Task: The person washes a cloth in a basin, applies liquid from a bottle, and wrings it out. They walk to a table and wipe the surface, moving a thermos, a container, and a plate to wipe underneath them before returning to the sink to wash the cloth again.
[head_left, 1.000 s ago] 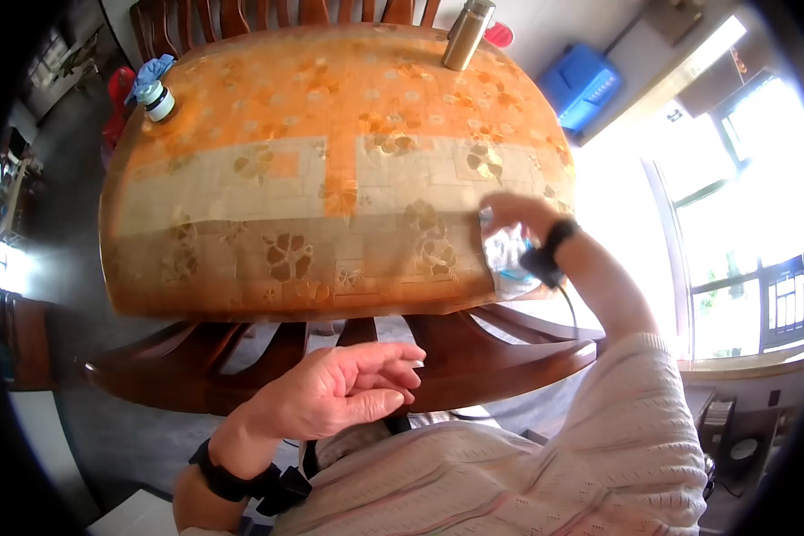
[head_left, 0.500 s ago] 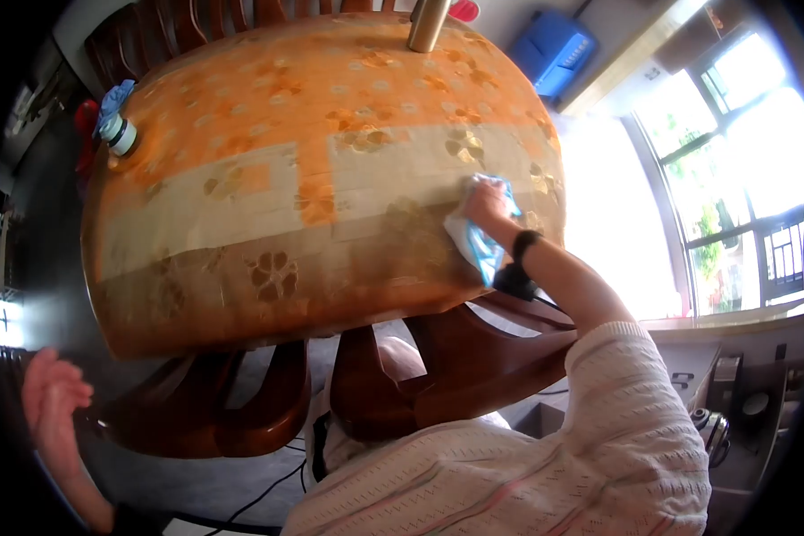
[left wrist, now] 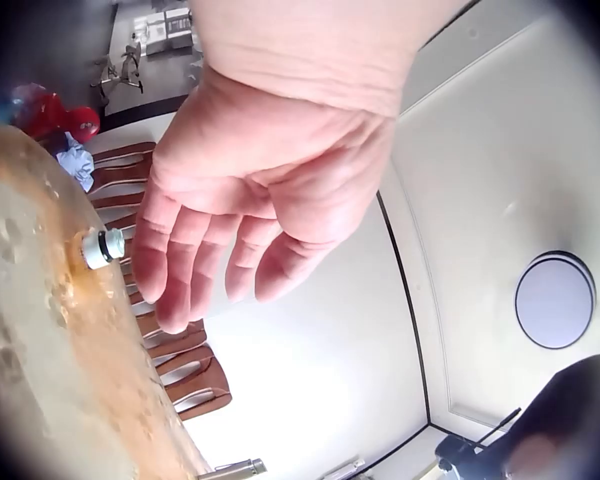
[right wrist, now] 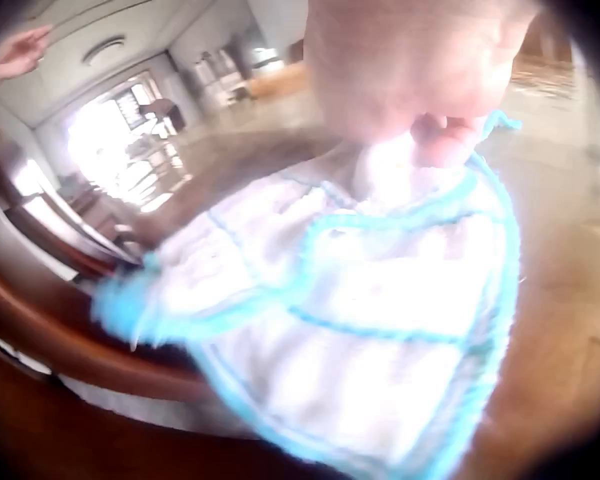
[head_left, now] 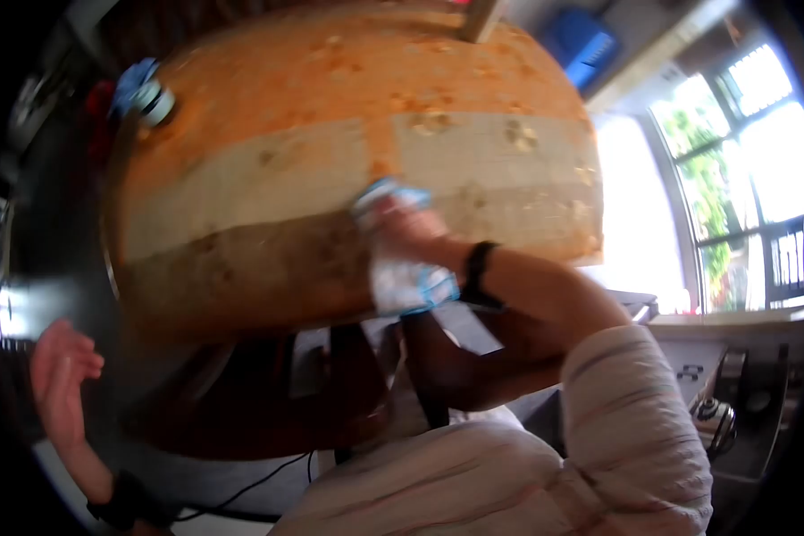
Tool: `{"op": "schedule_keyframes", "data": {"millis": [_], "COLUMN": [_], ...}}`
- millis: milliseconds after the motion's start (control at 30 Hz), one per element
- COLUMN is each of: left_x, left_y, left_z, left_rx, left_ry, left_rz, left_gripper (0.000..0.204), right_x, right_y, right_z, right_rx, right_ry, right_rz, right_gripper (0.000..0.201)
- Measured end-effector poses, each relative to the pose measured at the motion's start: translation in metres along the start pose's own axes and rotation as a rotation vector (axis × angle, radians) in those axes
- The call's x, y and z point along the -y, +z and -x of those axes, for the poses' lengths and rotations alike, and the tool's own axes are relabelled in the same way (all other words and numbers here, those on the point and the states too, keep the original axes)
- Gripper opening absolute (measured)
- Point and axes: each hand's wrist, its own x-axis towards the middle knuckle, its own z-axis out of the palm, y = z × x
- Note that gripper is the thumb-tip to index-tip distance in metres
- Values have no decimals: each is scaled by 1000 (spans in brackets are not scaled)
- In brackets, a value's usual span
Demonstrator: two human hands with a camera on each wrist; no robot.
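A white cloth with blue edging [head_left: 402, 284] lies bunched on the patterned table [head_left: 268, 179], near its front edge. My right hand [head_left: 406, 230] rests on the cloth and grips it; the hand is blurred. In the right wrist view the cloth [right wrist: 380, 300] spreads out below the hand [right wrist: 410, 80], with part of it pinched by the curled fingers. Out to the left of the table, my left hand [head_left: 61, 380] is raised and touches nothing. The left wrist view shows that hand [left wrist: 270, 190] with its palm showing and its fingers loosely bent.
A small light jar [head_left: 154, 103] with a blue cloth [head_left: 134, 82] beside it stands at the table's back left. A metallic flask [head_left: 482, 20] stands at the back right. A wooden chair [head_left: 268, 393] is against the front edge; a blue container [head_left: 582, 45] is beyond the table.
My right hand has moved left across the table with the cloth. My left hand has gone from in front of the body out to the far left.
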Motion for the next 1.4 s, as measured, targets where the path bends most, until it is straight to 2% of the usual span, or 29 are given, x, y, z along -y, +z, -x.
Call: {"op": "schedule_keyframes", "data": {"millis": [33,67,100,133,167,233,267,300,333,367,400,433,500,567,600,633,700,767,833,933,1000,1033,1100,1133,1167,1233,1300,1367,1400], "left_x": [10,20,32,45,61,86,98,107,112,117,121,126,139,157,162,168,178,172,163,153,134,136,129,127,130,138,160,135,128], "left_y": [-16,-33,-49,-66,-84,-107,-119,-130,-140,-149,-158,-166,-186,-217,-231,-252,-305,-337,-333,-302,-250,-244,-212,-197,-183,-159,-135,-101,-85], "left_z": [6,12,18,25,33,43,45,44,41,36,31,25,18,18,23,28,26,10,-27,-99,-134,-160,-192,-204,-212,-222,-238,-227,-226], "left_rx": [20,21,27,14,-13,-28,-61,-91,-78,-61,-68,-76,-125,-277,-338,-338,-370,-397,-481,-189,-93,6,168,271,356,515,673,779,812], "left_ry": [-1,-17,-25,-32,-44,-57,-61,-62,-67,-65,-97,-129,-149,-208,-217,-209,-389,-325,-250,-182,-95,-132,-119,-89,-58,-2,185,295,502], "left_rz": [6,29,59,71,40,21,19,14,8,10,-1,-15,-29,-139,-161,-173,-136,-288,-213,-279,-316,-257,-322,-356,-375,-337,-317,-477,-539], "left_gripper": [38,37,37,37,37,37,37,37,37,37,38,38,41,41,40,40,39,41,42,42,42,42,39,37,35,34,38,44,47], "right_x": [4,-15,-23,-12,0,29,47,25,90,107,123,132,142,117,101,94,80,80,89,116,147,161,192,201,227,262,293,321,327], "right_y": [-30,-15,-13,-10,-2,3,9,45,24,33,28,22,-25,-56,-66,-88,-122,-145,-160,-172,-167,-156,-129,-110,-99,-78,-62,-59,-56], "right_z": [7,-5,-2,-5,-13,-25,-21,-41,-28,-35,-39,-43,-30,-16,-5,11,48,85,118,163,186,194,208,212,207,205,207,218,223], "right_rx": [67,-51,-221,-285,-277,-185,-182,-126,-152,-132,-91,-73,302,346,250,250,175,45,-49,-171,-277,-309,-429,-479,-508,-552,-643,-719,-733], "right_ry": [122,155,115,203,200,502,358,-66,200,90,19,-89,72,137,50,116,147,243,315,366,393,415,400,318,402,327,313,375,384], "right_rz": [-57,209,124,157,169,151,168,520,-151,-81,-208,-149,-528,-607,-645,-609,-626,-616,-579,-570,-667,-676,-740,-804,-798,-861,-830,-851,-848], "right_gripper": [43,44,47,46,46,46,49,56,59,60,62,63,65,66,64,60,54,53,49,47,47,47,46,46,44,40,35,34,34]}}
